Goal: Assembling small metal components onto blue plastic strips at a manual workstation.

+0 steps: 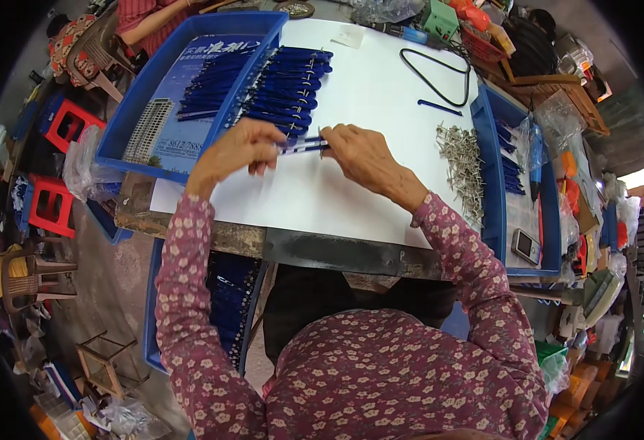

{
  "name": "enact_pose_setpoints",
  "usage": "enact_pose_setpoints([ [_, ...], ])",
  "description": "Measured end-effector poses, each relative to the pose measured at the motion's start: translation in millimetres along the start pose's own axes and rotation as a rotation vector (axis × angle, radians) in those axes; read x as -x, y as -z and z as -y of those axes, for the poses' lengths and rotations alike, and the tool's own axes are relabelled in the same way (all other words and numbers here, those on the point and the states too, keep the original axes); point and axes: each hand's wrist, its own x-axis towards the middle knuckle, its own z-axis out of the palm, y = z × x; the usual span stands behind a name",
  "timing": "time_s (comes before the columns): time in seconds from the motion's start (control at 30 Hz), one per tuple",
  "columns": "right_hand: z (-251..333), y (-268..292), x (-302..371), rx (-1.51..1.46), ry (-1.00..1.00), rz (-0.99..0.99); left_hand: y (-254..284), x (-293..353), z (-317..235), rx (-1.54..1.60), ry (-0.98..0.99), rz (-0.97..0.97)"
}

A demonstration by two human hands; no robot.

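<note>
At the centre of the clock face, over the white sheet (380, 81), slim dark-blue strips with pale metallic marks (307, 148) are spanning the gap between two bare hands. The right hand (358, 154) is pinching their right end between thumb and fingers; the left hand (242, 150) is hovering at their other end, and whether its fingertips are closing on them I cannot tell.

Towards 11 o'clock, just beyond the left hand, a dense stack of dark-blue strips with silvery fittings (285, 88) is lying in a row. Farther out at 10 o'clock, a blue plastic tray (146, 170) is holding another batch of dark-blue strips (208, 88).

At 2 o'clock, a single loose blue strip (439, 108) is lying below a black cord loop (469, 77). At 3 o'clock, a heap of small silvery metal pins (460, 161) is spreading beside a second blue tray (491, 176), which is containing more blue strips (511, 176).

The work is seemingly running partway: the row at 11 o'clock is looking finished, the held strips are still awaiting completion, and many pins are remaining unused.
</note>
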Motion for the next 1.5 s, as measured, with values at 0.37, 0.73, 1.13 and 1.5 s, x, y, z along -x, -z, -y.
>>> enact_pose_setpoints([
  [0.37,-32,-20,-55,0.003,-0.227,-0.018,13,-55,14,0.233,-0.199,-0.627],
  [0.73,-38,-18,-59,0.043,-0.185,-0.016,1,-30,6,-0.046,-0.208,-0.834],
  [1.13,-26,-28,-83,0.188,-0.180,0.156,92,-16,45,-0.698,-0.103,-0.965],
  [1.5,-22,-22,-85,0.117,-0.217,0.226,95,-31,74,-1.155,-0.200,-0.703],
])
